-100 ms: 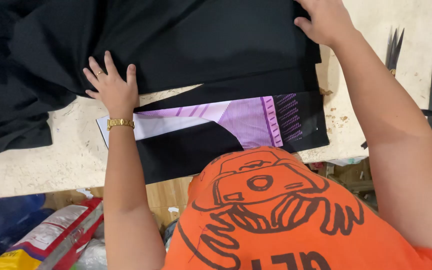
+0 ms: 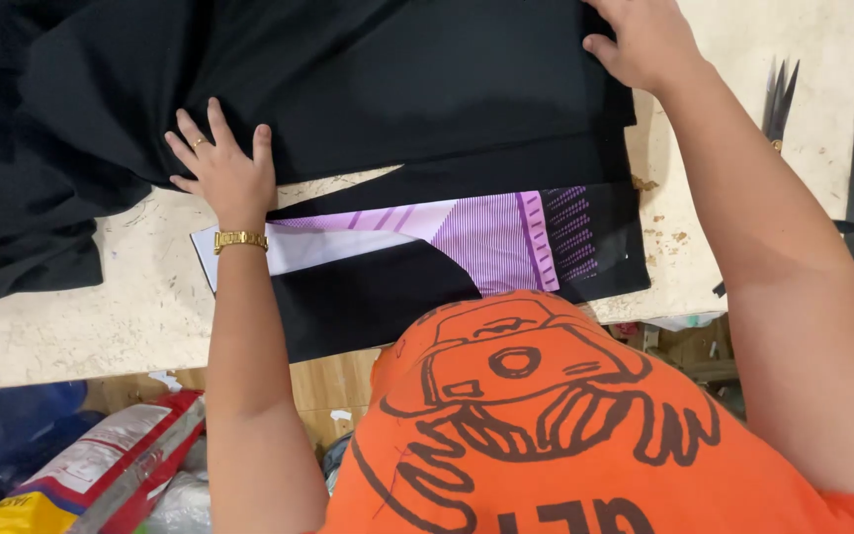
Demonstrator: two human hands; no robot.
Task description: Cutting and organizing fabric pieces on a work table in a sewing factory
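Head view, landmark: black fabric (image 2: pixel 368 89), a large folded sheet spread across the far half of the pale bench (image 2: pixel 140 297).
Left hand (image 2: pixel 224 168): flat, palm down on the fabric's near edge, fingers (image 2: pixel 217 117) spread wide and gripping nothing; forearm straight back toward the person, gold watch (image 2: pixel 240 239) at the wrist.
Right hand (image 2: pixel 644 40): pressed on the fabric's far right corner, fingers partly out of frame, so I cannot tell their spread; arm stretched forward.
Purple and white striped piece (image 2: pixel 486 232): just nearer than the fabric, under its edge.
Scissors (image 2: pixel 778 99): right of the fabric, apart.
Orange shirt (image 2: pixel 536 425): nearest, below the bench edge.
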